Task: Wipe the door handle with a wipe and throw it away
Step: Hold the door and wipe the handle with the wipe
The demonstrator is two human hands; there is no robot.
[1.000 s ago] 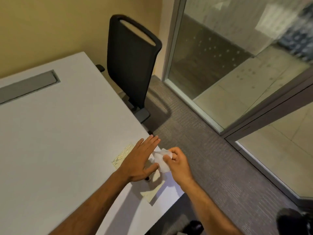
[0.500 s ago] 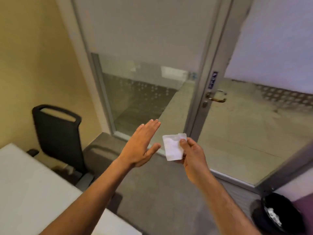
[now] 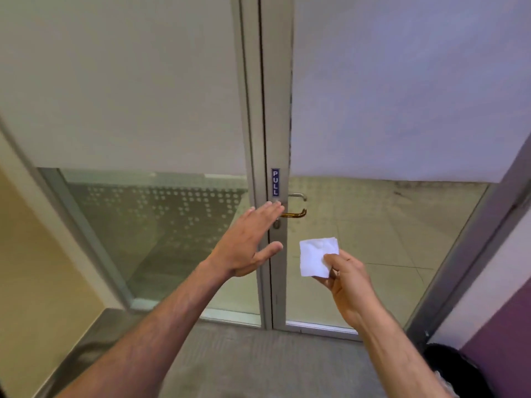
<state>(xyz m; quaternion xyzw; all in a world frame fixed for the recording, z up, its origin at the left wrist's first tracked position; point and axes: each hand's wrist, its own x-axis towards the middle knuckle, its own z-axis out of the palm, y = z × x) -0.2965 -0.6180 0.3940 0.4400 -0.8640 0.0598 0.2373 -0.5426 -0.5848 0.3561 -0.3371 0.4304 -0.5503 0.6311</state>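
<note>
A folded white wipe (image 3: 316, 256) is seen right of the frame's centre, pinched at its lower right corner between the thumb and fingers (image 3: 330, 258) of the right hand (image 3: 346, 280); the part of the wipe under the thumb is covered. The left hand (image 3: 248, 242) is held flat and raised at the centre of the frame, its fingers stretched out side by side with the thumb spread away, nothing being gripped. Its fingertips overlap the inner end of the door handle (image 3: 296, 214), so the handle's mounting is hidden and whether it is touched cannot be told. A second, paler handle is made out just above, apparently behind the glass. A blue "PULL" sign (image 3: 275, 182) is fixed to the door frame (image 3: 275, 110) above the handle. A dark bin (image 3: 448, 369) is cut off at the lower right corner, its contents hard to make out
</note>
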